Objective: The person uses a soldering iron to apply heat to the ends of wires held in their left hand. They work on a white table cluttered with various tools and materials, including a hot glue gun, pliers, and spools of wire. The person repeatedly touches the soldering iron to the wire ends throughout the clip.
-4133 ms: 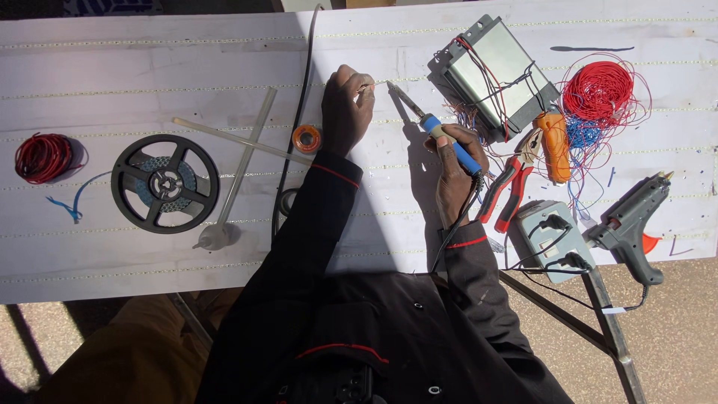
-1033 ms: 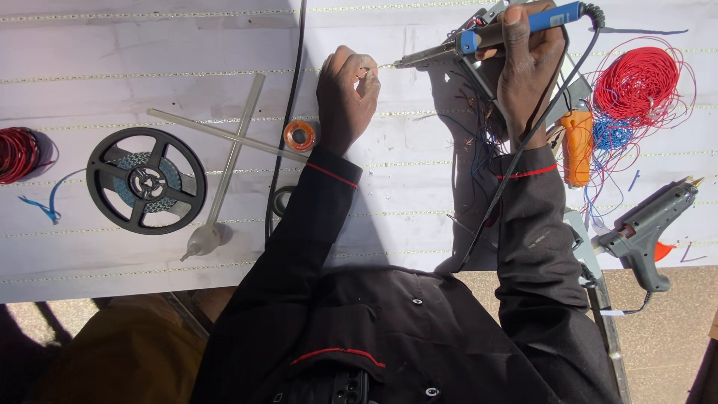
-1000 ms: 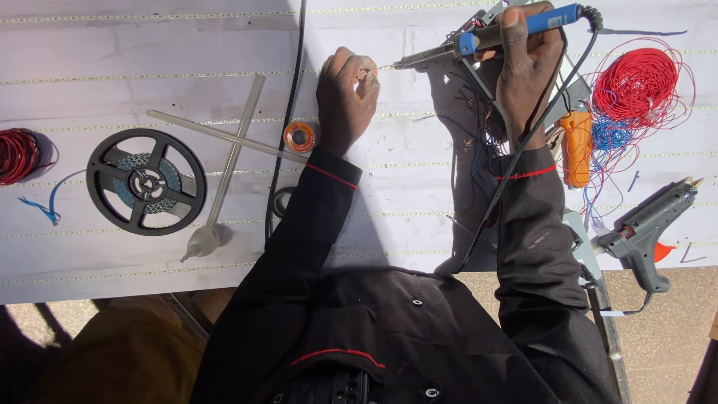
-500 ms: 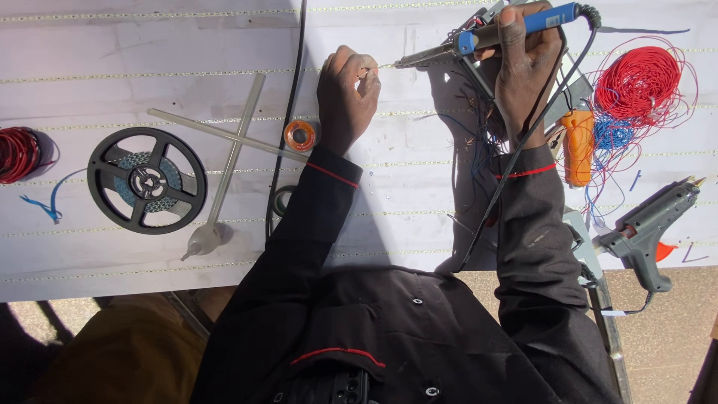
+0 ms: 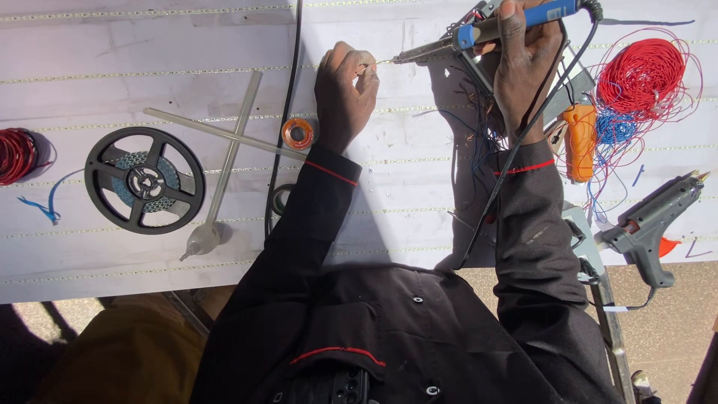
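My right hand (image 5: pixel 527 63) grips a soldering iron with a blue handle (image 5: pixel 516 21); its metal tip points left toward my left hand. My left hand (image 5: pixel 345 93) rests on the white board (image 5: pixel 419 187), fingers pinched on a thin solder wire (image 5: pixel 381 62) that meets the iron's tip at a light strip line. The iron's black cord (image 5: pixel 523 142) trails down over my right sleeve. A small orange solder spool (image 5: pixel 298 134) lies just left of my left wrist.
A black reel (image 5: pixel 145 180) and crossed clear glue sticks (image 5: pixel 224 142) lie at left, a red wire coil (image 5: pixel 15 153) at the far left. At right sit red wire (image 5: pixel 645 71), blue wire (image 5: pixel 615 129), an orange tool (image 5: pixel 580 142) and a grey glue gun (image 5: pixel 658 221).
Four seconds ago my right hand held the iron low on the board; it has since lifted it toward the far edge. Over the last second both hands barely moved.
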